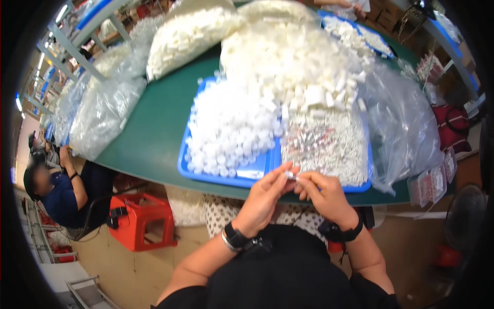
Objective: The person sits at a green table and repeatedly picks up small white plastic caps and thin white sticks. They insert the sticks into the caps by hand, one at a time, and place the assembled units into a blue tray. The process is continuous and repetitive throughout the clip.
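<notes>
My left hand and my right hand meet in front of the table's near edge, their fingertips pinched on one small white part with a shiny bit. The fingers cover most of it, so its exact kind does not show. Just beyond them lies a divided blue tray. Small round white plastic pieces are heaped in its left side. The right side holds many thin whitish and silvery pieces, some reddish. Cream cylindrical pieces spill down behind, partly over the tray.
The green table also bears a full bag of cream pieces and crumpled clear bags. A red stool stands left, near a seated person. Clear boxes and a fan are at right.
</notes>
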A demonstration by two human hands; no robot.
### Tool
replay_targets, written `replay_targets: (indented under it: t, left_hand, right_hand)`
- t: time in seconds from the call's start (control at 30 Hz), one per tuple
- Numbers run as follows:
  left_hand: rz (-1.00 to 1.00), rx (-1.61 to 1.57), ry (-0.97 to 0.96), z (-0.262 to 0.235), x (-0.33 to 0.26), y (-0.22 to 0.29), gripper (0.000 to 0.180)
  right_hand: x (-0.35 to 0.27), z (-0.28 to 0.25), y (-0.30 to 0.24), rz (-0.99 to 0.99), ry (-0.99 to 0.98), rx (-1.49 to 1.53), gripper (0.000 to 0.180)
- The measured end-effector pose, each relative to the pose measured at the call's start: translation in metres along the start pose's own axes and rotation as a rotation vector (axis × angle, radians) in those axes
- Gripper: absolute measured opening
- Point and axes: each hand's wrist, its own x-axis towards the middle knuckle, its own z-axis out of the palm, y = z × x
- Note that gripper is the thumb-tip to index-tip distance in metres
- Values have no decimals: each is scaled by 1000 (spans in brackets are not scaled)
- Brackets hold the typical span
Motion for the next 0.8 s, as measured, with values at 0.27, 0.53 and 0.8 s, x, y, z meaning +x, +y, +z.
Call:
replay_targets:
  t: [0.27, 0.53, 0.8]
  left_hand:
    - [48, 91, 43, -7, 9, 1, 40]
    - [-137, -39, 5, -4, 11, -2, 39]
    - [-51, 6, 38, -6, 7, 10, 40]
  right_hand:
    - [31, -25, -24, 60, -301, -171, 27]
    - [140, -83, 58, -248, 190, -1070, 11]
    - [113, -76, 31, -308, 239, -798, 15]
